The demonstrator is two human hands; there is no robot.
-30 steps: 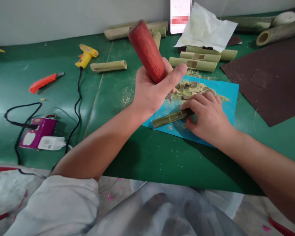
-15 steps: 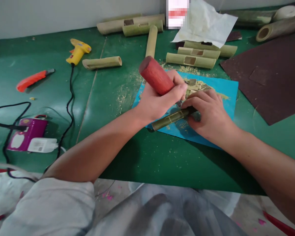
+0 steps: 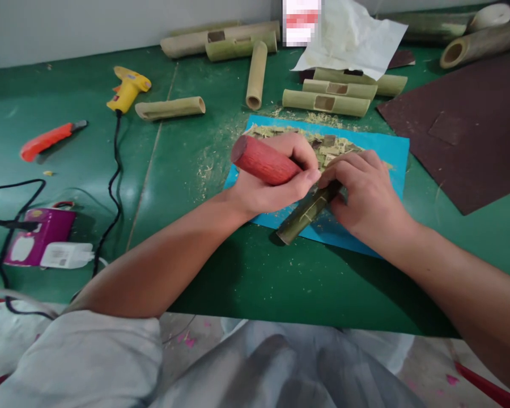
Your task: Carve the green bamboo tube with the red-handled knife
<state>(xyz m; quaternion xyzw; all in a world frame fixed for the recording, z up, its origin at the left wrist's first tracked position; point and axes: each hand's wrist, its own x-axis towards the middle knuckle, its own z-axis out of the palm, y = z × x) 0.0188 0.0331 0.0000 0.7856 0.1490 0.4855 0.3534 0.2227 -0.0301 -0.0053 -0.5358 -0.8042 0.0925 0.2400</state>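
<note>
My left hand (image 3: 259, 195) is closed around the thick red handle (image 3: 267, 161) of a tool, whose working end is hidden behind my fingers. With bent fingers, my right hand (image 3: 365, 190) grips the far end of a dark green bamboo tube (image 3: 300, 222). Scored lines show across the tube's upper side, and it lies slanted, its near end pointing toward me. Both hands are close together over a blue sheet (image 3: 393, 148). Bamboo chips and shavings (image 3: 342, 148) are heaped on the sheet just beyond my fingers.
Several cut bamboo tubes (image 3: 326, 103) lie behind the sheet, and another tube (image 3: 170, 108) lies left. A yellow glue gun (image 3: 130, 90), an orange utility knife (image 3: 46, 141) and a purple power adapter (image 3: 46, 235) are further left. A dark brown sheet (image 3: 471, 136) covers the right side.
The bamboo tube has turned, its near end swinging toward me and to the right. My left hand has lowered slightly, and the red handle now lies flatter.
</note>
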